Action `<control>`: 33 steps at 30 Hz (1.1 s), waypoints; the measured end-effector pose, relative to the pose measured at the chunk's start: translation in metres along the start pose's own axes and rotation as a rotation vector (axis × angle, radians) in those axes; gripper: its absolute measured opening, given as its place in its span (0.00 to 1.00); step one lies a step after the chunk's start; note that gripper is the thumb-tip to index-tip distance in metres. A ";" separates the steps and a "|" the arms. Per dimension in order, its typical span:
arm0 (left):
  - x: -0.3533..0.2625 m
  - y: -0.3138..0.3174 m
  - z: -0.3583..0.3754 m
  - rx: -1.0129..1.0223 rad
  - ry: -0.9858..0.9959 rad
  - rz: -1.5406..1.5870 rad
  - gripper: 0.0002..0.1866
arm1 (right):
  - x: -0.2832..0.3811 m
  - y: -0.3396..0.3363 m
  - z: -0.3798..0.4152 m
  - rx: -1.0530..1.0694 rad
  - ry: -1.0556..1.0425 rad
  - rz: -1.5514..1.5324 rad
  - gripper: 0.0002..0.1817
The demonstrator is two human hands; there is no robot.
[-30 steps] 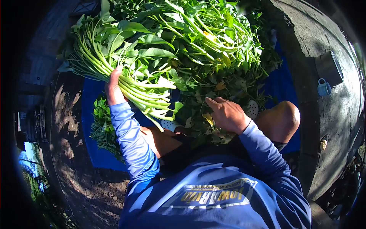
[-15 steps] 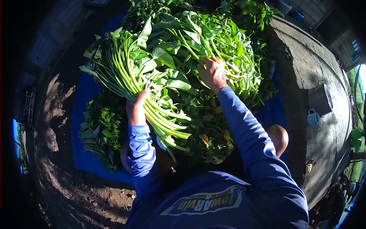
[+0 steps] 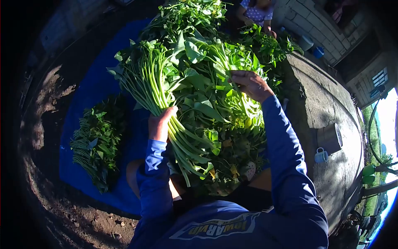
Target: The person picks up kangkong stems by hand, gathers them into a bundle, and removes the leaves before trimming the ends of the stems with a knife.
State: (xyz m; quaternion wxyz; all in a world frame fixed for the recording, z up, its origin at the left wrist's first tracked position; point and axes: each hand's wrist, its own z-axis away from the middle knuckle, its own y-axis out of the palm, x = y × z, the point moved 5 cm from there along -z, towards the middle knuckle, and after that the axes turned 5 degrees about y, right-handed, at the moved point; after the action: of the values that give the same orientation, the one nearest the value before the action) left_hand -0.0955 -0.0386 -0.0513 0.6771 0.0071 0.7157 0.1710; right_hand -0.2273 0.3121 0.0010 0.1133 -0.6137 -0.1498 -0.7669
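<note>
A thick bunch of long-stemmed leafy greens (image 3: 155, 81) is in my left hand (image 3: 161, 122), whose fingers wrap round the pale stems, with the cut ends pointing down toward my lap. My right hand (image 3: 251, 85) pinches green stems at the upper right of a large loose heap of greens (image 3: 203, 89). The heap spreads between and beyond both hands, with some yellowed leaves near my feet. Apart from it, a smaller bundle of greens (image 3: 99, 145) lies to the left on a blue tarp (image 3: 74, 166).
A person in a dotted top (image 3: 257, 14) sits beyond the heap, hands near more greens. On the concrete slab (image 3: 331, 91) at the right stand a mug (image 3: 321, 155) and a metal container (image 3: 329, 139). Bare soil (image 3: 83, 220) borders the tarp.
The view has shifted, bringing the other person into sight. My right hand has moved up and away from the heap's leaves, pinching stems; my left hand still holds its bunch, now more upright.
</note>
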 end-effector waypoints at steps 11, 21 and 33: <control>0.040 0.003 -0.010 0.023 -0.030 0.154 0.17 | 0.140 0.058 0.049 -0.453 -0.441 0.450 0.23; 0.064 0.032 -0.016 -0.018 0.066 0.231 0.19 | 0.111 0.113 0.026 -0.528 -0.619 0.869 0.22; 0.136 0.047 0.024 0.019 -0.403 0.669 0.22 | -0.107 0.174 0.063 -0.350 -0.288 0.819 0.18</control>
State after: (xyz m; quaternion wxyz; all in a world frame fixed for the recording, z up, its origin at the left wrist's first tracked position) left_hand -0.0942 0.0442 -0.1715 0.7109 0.2796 0.5281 0.3708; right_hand -0.0846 0.1722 -0.0745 0.2796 -0.7325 0.2223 -0.5796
